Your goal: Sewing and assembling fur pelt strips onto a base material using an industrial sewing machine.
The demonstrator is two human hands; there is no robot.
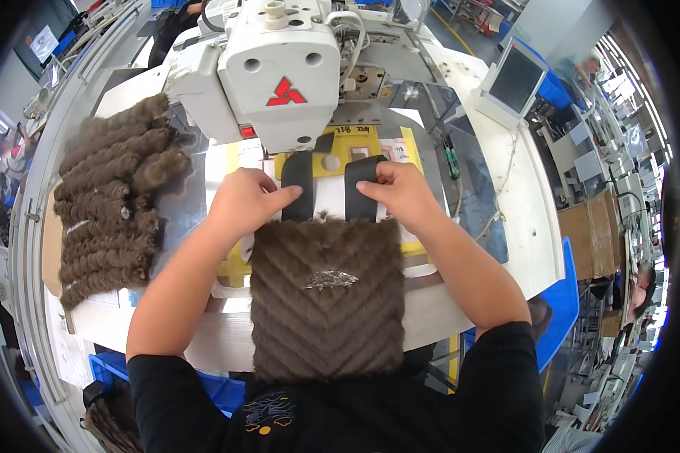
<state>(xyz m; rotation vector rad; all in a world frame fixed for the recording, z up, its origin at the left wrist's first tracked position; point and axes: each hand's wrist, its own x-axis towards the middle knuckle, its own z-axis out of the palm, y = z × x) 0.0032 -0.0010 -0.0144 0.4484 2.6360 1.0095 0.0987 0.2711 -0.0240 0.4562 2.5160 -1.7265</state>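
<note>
A brown furry bag-shaped piece with a chevron pattern hangs over the near edge of the machine table, a shiny silver patch on its front. Two wide black straps rise from its top edge onto a yellow-edged template. My left hand pinches the left strap between thumb and fingers. On the other side, my right hand grips the right black strap, its thumb lying on the strap. Just beyond both hands stands the head of a white industrial sewing machine.
Several brown fur pieces lie piled at the left of the table. A green-handled tool lies to the right, below a grey monitor. Blue bins sit under the table edge. Other people are in the background.
</note>
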